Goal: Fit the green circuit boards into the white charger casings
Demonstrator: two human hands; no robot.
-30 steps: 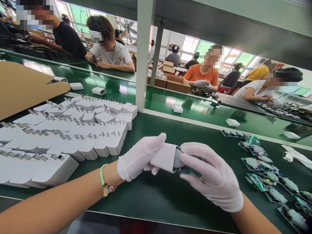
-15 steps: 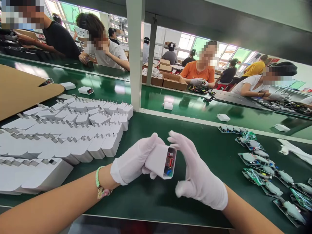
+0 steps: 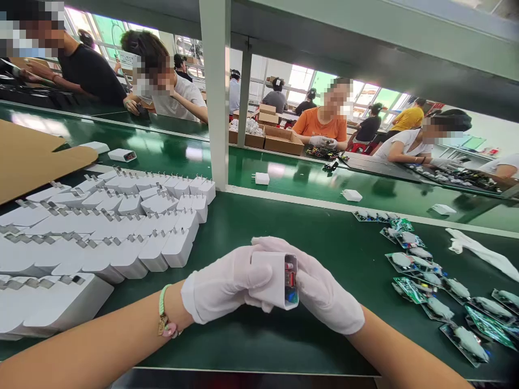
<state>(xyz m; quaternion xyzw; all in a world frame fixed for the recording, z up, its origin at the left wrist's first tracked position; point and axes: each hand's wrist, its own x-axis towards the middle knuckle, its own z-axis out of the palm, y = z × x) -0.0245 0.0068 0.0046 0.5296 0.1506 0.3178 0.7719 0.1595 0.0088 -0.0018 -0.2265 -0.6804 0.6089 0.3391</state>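
Note:
A white plug charger is gripped in my gloved left hand, thumb across its near side. Its open end faces right, and red and blue electronic parts show inside. My gloved right hand closes on the same charger, its fingers over the far side and the thumb at the open end. The right fingertips lie behind the housing, close to the left hand. To the left, several white chargers stand in rows with metal prongs upward. Several circuit boards with white filler lie at the right.
Beyond the green bench runs a green belt carrying spaced white chargers. A pale post rises between them. A spare white glove lies far right, cardboard far left. Several co-workers sit across the belt, one in orange.
My right hand has moved left from an open pose beside the charger and now holds it along with the left. Chargers on the belt appear further left as the view shifts.

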